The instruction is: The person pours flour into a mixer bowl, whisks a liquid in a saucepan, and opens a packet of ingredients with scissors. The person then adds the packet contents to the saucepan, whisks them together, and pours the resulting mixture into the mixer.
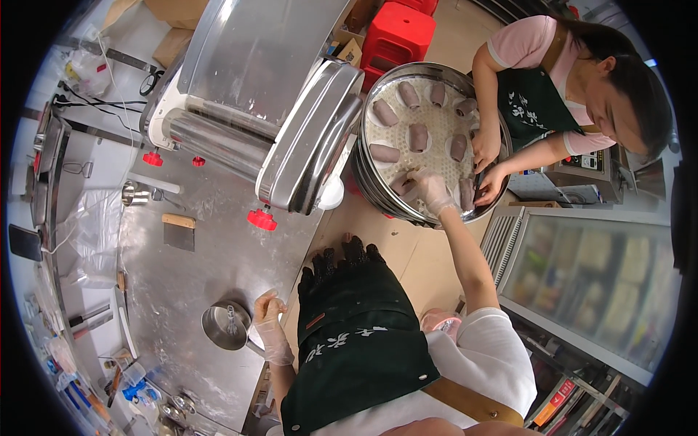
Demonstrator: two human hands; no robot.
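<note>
My right hand [434, 192], in a clear glove, reaches into the near side of a large round metal steamer [362, 163]. Its fingers close on a brownish-purple dough roll [404, 184], which they partly hide. Several similar rolls, such as one dough roll [418, 137], lie spaced out on pale papers over the perforated liner [440, 161]. My left hand [270, 327], also gloved, is at the steel table's edge beside a small metal pot [227, 325]. Its fingers are loosely curled, with nothing visible in them.
Across the steamer, a co-worker's hands [491, 171] work at its right rim. A dough sheeter [225, 138] stands on the steel table [156, 291], near a wooden-handled scraper [179, 231]. Red stools [398, 36] stand behind the steamer; a glass-topped fridge [589, 283] stands right.
</note>
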